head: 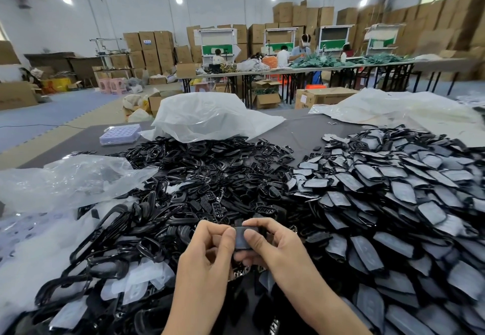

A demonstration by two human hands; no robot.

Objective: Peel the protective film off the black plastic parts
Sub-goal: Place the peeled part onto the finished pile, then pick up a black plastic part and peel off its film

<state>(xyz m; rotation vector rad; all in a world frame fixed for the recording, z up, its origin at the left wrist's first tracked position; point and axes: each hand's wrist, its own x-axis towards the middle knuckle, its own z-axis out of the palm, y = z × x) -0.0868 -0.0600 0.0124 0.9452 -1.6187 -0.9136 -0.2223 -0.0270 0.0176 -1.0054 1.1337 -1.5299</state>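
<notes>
Low in the middle of the head view I hold one black plastic part [241,237] with a greyish film on its face. My left hand [207,253] pinches its left edge between thumb and forefinger. My right hand [273,245] grips it from the right, thumb on the front and fingers behind. A big heap of film-covered parts [409,203] lies to the right. A heap of glossy bare black parts and frames [199,177] lies in the middle and to the left.
Loose peeled films [136,282] lie among the frames at lower left. Clear plastic bags [65,177] and a white bag [210,117] sit on the dark table [301,130]. A small lilac tray [120,134] stands behind. People work at long tables far back.
</notes>
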